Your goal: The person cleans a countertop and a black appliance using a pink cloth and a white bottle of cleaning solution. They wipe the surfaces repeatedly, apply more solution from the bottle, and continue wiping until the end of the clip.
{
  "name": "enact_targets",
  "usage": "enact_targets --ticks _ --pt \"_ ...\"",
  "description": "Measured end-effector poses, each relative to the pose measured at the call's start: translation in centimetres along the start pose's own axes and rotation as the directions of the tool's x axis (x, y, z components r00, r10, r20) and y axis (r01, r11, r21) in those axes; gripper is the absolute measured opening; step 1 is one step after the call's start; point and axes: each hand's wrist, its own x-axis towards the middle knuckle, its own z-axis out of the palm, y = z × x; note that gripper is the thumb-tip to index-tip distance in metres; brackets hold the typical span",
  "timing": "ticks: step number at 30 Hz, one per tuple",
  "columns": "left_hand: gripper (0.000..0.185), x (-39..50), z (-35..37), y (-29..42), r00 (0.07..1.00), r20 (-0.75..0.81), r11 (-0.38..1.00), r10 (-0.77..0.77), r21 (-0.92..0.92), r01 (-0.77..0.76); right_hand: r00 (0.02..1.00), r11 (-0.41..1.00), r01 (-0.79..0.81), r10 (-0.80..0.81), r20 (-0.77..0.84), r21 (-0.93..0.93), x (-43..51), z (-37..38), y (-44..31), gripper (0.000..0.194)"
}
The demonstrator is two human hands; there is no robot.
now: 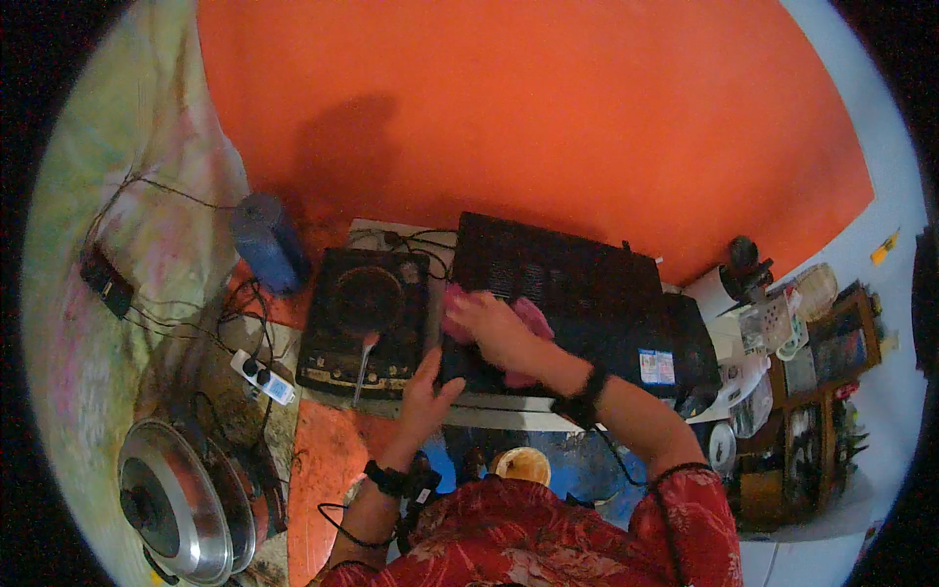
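My right hand (499, 330) presses a pink cloth (535, 317) against the near left part of a large black appliance (587, 290), probably a microwave or oven; the cloth shows on both sides of the hand. Just left of it, my left hand (428, 396) has its thumb and fingers apart and rests by the appliance's near left corner, beside a black induction cooktop (367, 301). On the cooktop lies a thin tool with a white handle and reddish tip (364, 359). Both wrists wear black bands with cables.
Left are a blue container (270, 238), a white power strip (262, 378) with plugs, tangled cables and metal pan lids (176, 499). An orange wall (550, 110) rises behind. Right stand a white utensil holder (711, 293), baskets and a wooden shelf (825, 381). A round tan container (522, 466) is below.
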Motion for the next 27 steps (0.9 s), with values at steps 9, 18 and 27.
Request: enact_targets --ticks 9,18,27 --pt "0.062 0.0 -0.2 0.8 1.0 -0.017 1.0 0.023 0.009 -0.023 0.996 0.998 0.067 -0.067 -0.056 -0.011 -4.1 -0.6 -1.5 0.052" --pt "0.063 0.2 -0.5 1.5 0.999 0.035 1.0 0.025 -0.013 -0.025 0.976 0.985 -0.163 0.152 0.159 0.062 1.9 0.5 0.7 0.048" --pt "0.062 0.4 -0.5 1.8 0.998 0.062 0.999 0.006 0.035 -0.009 0.993 0.996 -0.078 0.074 0.094 0.043 -6.7 -1.6 -2.0 0.064"
